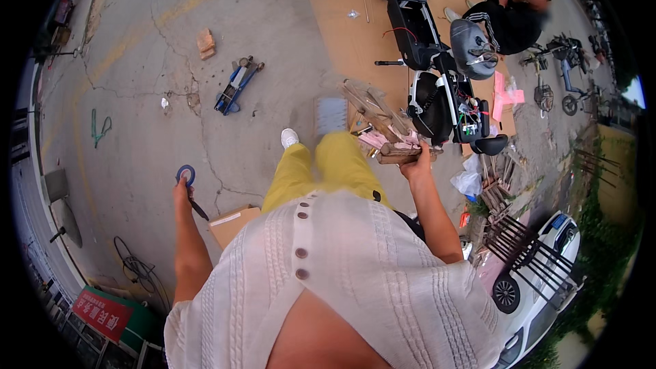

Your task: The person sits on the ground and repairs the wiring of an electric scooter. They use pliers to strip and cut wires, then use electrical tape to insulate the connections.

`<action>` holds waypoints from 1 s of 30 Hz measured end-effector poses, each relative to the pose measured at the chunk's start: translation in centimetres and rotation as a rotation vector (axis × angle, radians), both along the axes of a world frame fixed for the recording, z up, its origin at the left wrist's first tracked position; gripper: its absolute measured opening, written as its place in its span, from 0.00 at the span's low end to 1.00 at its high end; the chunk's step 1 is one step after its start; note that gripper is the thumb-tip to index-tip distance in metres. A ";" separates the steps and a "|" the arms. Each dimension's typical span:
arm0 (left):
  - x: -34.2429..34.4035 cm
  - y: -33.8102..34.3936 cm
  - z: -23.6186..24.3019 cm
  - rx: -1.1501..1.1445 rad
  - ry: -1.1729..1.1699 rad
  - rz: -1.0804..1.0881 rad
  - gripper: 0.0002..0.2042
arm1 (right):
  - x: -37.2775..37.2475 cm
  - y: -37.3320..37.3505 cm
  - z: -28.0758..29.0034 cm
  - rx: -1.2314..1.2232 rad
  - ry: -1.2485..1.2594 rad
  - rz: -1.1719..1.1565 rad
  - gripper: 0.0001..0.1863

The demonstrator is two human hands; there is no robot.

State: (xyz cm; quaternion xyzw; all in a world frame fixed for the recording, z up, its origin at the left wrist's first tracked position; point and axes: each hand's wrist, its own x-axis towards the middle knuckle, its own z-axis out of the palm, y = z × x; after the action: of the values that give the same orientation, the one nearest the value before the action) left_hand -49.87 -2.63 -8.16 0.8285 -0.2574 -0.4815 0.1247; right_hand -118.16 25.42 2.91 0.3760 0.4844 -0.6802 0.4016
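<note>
My left hand (181, 190) is out to the side at the left, closed on a blue roll of tape (190, 175). A dark strip (199, 210) hangs beside that wrist; I cannot tell what it is joined to. To the right of my legs, my right hand (415, 163) grips a short, weathered piece of wood (393, 152). Pink material (373, 139) and longer wooden slats (378, 111) show just beyond that piece. Whether the slats are in my hand or lie behind it, I cannot tell.
A partly stripped electric scooter (425, 68) stands on flattened cardboard (342, 24). A person in black (502, 24) sits beyond it. Ahead lie a blue floor jack (237, 87) and a brick (206, 44). A cardboard box (232, 225) is by my left leg; a white car (540, 280) is at right.
</note>
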 end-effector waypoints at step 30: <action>-37.2 -10.6 5.0 0.058 0.582 -0.035 0.21 | -6.7 7.7 -10.4 0.154 0.204 -0.203 0.21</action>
State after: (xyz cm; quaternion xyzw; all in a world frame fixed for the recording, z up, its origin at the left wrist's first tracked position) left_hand -87.08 -13.18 -3.21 0.6540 -0.2112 -0.7083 0.1613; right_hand -124.82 33.08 -7.50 0.3816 0.5330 -0.7128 0.2493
